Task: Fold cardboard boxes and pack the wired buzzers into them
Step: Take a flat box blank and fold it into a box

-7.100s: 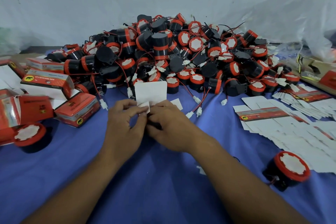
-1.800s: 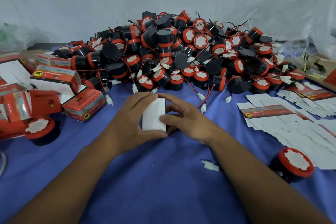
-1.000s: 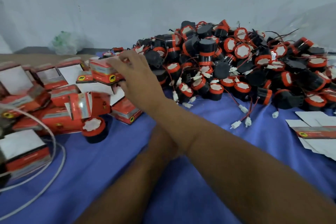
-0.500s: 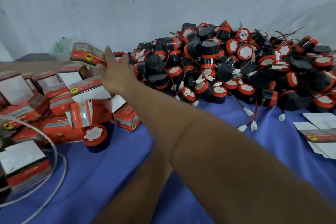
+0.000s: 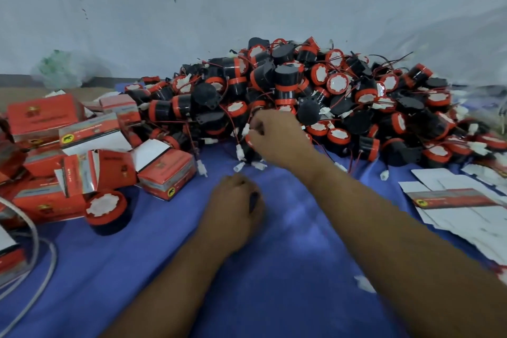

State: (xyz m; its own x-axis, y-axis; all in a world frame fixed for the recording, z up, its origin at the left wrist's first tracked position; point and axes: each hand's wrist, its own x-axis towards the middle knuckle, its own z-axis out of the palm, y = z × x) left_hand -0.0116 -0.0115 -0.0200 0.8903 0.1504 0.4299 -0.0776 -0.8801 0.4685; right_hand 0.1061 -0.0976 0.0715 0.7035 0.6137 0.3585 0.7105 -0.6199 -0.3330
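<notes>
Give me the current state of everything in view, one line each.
Right hand: at the front edge of the buzzer pile, fingers closing on a buzzer; grip unclear.
Left hand: curled, resting on the blue cloth.
Folded boxes: heaped at left, some flaps open.
Flat box blanks: unfolded, stacked at right.
Lone buzzer: upright, unpacked.

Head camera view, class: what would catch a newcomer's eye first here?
A big heap of black-and-red round wired buzzers fills the back of the blue cloth-covered table. Folded red cardboard boxes crowd the left side. The right hand reaches into the heap's front edge, with the left hand fisted below.
</notes>
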